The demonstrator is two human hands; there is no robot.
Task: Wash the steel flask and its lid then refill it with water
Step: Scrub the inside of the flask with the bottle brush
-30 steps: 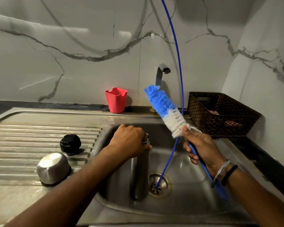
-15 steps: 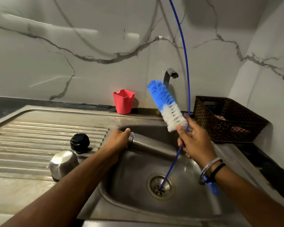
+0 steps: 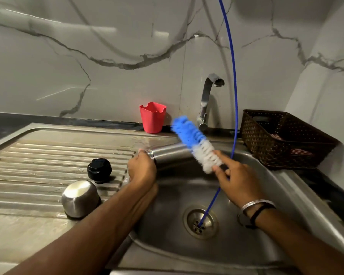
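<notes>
Steel flask (image 3: 168,155) lies tipped almost on its side over the back left corner of the sink (image 3: 286,187), its open mouth turned toward the draining board (image 3: 48,155) and its base pointing toward the tap (image 3: 206,100). We see our left hand (image 3: 142,171) curled around the flask's neck, fingers wrapped close under the rim. Our right hand (image 3: 233,181) is closed around the bottle brush (image 3: 195,142), gripping it just below the white bristles; the blue tip slants up and to the left, crossing in front of the flask's body. The brush is blurred, so we cannot say for sure whether its bristles touch the steel. The handle is hidden behind that hand. Bangles and a dark band sit on the right wrist.

On the draining board, near the sink's left edge, the black lid (image 3: 99,170) stands on the ridges, and just in front of it a steel cup (image 3: 80,198) rests upside down. A red holder (image 3: 153,117) stands at the back edge of the worktop, left of the tap. A thin blue hose (image 3: 233,86) drops from above and ends in the drain (image 3: 201,222). At the back right corner of the worktop sits a brown woven basket (image 3: 282,139) with something checked inside.
</notes>
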